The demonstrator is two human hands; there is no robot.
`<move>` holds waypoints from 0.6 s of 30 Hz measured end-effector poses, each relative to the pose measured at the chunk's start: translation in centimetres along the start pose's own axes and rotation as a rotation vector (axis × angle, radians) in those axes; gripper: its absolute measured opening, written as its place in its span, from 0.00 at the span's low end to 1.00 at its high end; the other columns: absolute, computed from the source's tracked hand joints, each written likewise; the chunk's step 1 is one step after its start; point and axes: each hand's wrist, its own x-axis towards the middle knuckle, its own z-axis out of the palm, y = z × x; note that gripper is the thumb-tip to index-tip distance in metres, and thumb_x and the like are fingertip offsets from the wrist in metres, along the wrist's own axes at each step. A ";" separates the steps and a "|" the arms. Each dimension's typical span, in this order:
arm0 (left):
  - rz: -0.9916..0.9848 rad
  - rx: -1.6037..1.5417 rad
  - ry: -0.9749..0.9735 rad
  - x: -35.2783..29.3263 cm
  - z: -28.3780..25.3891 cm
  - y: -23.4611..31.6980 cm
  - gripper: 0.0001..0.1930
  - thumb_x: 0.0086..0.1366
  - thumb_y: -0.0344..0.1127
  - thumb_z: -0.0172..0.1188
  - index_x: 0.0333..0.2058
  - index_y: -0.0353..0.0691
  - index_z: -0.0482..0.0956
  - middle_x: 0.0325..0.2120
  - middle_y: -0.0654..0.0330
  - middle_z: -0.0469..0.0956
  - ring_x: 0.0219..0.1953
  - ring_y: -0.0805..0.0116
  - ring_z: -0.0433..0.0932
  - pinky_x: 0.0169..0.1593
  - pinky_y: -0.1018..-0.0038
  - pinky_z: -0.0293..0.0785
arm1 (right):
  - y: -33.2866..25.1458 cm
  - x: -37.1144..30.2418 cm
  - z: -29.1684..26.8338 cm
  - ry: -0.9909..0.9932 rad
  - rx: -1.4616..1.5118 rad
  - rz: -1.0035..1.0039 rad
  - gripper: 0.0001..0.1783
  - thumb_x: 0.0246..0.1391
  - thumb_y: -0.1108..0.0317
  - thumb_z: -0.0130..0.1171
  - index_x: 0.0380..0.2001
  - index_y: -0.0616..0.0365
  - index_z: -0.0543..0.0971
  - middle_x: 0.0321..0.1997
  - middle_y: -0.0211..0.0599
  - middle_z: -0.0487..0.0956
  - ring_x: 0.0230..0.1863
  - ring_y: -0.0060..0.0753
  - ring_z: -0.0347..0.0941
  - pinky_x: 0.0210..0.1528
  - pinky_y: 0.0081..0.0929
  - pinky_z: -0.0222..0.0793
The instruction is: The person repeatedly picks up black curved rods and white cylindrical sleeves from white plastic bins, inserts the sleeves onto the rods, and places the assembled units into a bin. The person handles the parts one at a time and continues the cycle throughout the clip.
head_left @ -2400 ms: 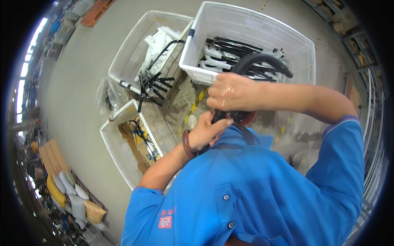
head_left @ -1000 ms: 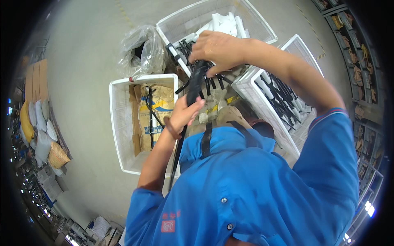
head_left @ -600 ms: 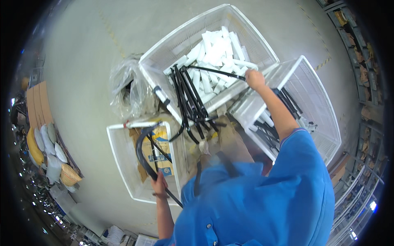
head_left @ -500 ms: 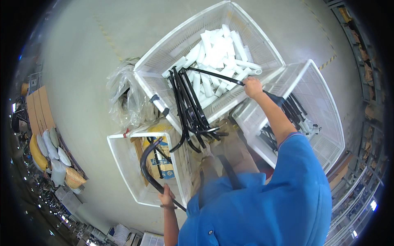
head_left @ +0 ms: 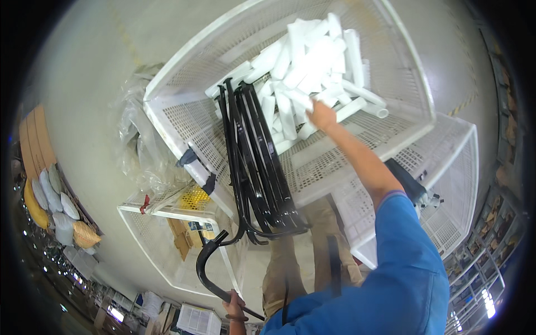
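One curved black tube [head_left: 201, 269], glossy and hooked at its upper end, with a thinner, straighter tail, lies at 7 o'clock; my left hand [head_left: 234, 304] wraps it, fingers closed around it. My right hand [head_left: 322, 114], at 1 o'clock, is at the end of one of the white tubes [head_left: 301, 56]; I cannot tell whether its fingers grip. Three white crates: a large crate [head_left: 190, 117] at 12 o'clock, a second crate [head_left: 458, 167] at 3, a third crate [head_left: 146, 230] at 8. Several black rods [head_left: 273, 167], bent at their lower ends, overlap too much for me to count, as do the piled white tubes. The rods overhang the large crate's near corner; my right forearm [head_left: 363, 159] crosses above its near rim. Grey floor [head_left: 84, 95] stretches outward at 10, beyond one clear plastic bag [head_left: 142, 151].
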 end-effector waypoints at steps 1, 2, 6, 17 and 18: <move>-0.027 0.005 0.014 0.3 0.0 -0.2 0.09 0.67 0.34 0.59 0.29 0.46 0.68 0.10 0.67 0.62 0.09 0.76 0.60 0.14 0.77 0.58 | 0.8 3.8 0.9 0.069 0.207 0.080 0.39 0.54 0.48 0.60 0.61 0.63 0.65 0.57 0.54 0.74 0.59 0.47 0.72 0.58 0.37 0.69; -0.026 -0.003 0.028 0.5 0.1 -0.5 0.08 0.66 0.34 0.59 0.29 0.46 0.69 0.10 0.67 0.62 0.09 0.76 0.61 0.14 0.77 0.58 | 1.5 7.4 1.9 0.234 0.274 0.150 0.44 0.51 0.48 0.64 0.62 0.69 0.63 0.60 0.58 0.71 0.60 0.50 0.70 0.61 0.36 0.67; -0.052 0.031 0.046 0.3 0.1 -0.9 0.06 0.66 0.34 0.59 0.31 0.46 0.71 0.11 0.68 0.63 0.09 0.77 0.60 0.13 0.77 0.57 | 2.2 16.9 5.8 0.474 1.047 0.511 0.54 0.41 0.53 0.75 0.59 0.80 0.59 0.58 0.63 0.71 0.61 0.51 0.69 0.64 0.34 0.64; 0.140 -0.083 -0.154 -2.0 0.5 9.6 0.07 0.67 0.32 0.57 0.32 0.45 0.67 0.14 0.69 0.62 0.11 0.80 0.59 0.14 0.80 0.55 | -4.7 -11.0 1.5 0.005 1.078 -0.015 0.32 0.41 0.74 0.62 0.54 0.64 0.70 0.48 0.44 0.77 0.49 0.37 0.73 0.54 0.34 0.68; 0.113 -0.100 -0.150 -2.5 0.3 11.3 0.07 0.67 0.32 0.56 0.32 0.45 0.67 0.15 0.69 0.62 0.11 0.80 0.58 0.14 0.80 0.56 | -4.5 -14.8 -0.5 0.034 0.991 -0.153 0.31 0.41 0.74 0.62 0.53 0.63 0.70 0.47 0.45 0.77 0.49 0.38 0.73 0.54 0.34 0.68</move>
